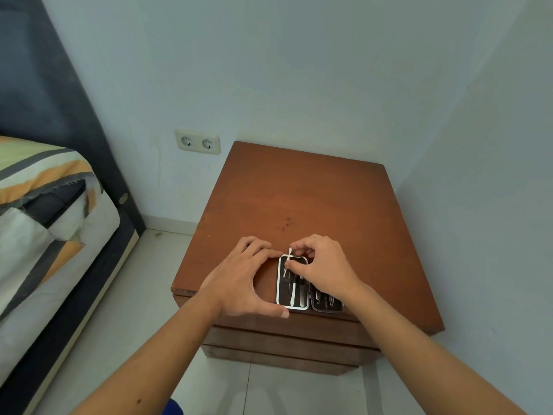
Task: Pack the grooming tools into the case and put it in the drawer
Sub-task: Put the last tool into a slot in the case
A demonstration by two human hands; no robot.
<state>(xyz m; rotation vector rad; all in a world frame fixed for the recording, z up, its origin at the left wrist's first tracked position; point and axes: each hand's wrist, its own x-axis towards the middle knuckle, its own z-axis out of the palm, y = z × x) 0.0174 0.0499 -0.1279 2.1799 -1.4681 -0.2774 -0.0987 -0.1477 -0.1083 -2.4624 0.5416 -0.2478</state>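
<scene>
A rectangular, metal-rimmed case (pixel 309 287) lies open near the wooden nightstand's (pixel 299 199) front edge. Its left rim is braced by the left hand (pixel 242 280); a slim white tool (pixel 288 259) is pinched by the right hand (pixel 321 262).

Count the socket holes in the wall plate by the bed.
2. Both sit side by side in the white wall plate left of the wooden nightstand: one on the left, one on the right.
</scene>
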